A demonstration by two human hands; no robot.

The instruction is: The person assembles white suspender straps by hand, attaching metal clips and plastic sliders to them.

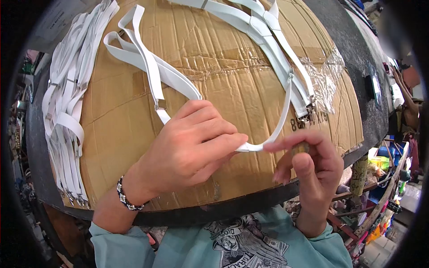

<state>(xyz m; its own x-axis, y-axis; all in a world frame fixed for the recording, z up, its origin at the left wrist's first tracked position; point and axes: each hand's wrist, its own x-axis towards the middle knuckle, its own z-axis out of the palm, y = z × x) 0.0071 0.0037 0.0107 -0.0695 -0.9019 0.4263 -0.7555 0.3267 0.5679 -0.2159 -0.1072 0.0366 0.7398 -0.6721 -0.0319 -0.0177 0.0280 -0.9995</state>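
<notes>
My left hand (196, 143), with a beaded bracelet at the wrist, is closed on a pair of white elastic suspenders (152, 76). One strap runs up and left from my fist, through a metal slider (160, 104). A narrow end (282, 123) leaves my fingertips, curves right and rises to a metal clip (291, 73). My right hand (315, 167) is beside this narrow strap, index finger stretched toward it and the other fingers curled. Between its thumb and fingers shows a small brownish thing (300, 148) I cannot make out.
Flattened cardboard (223, 89) covers the dark table (214, 213). A thick bundle of white suspenders (67, 98) lies along the left, its clips toward me. More white suspenders (263, 38) lie at upper right, near crumpled clear film (324, 80). Mixed goods and bars (366, 201) stand right of the table.
</notes>
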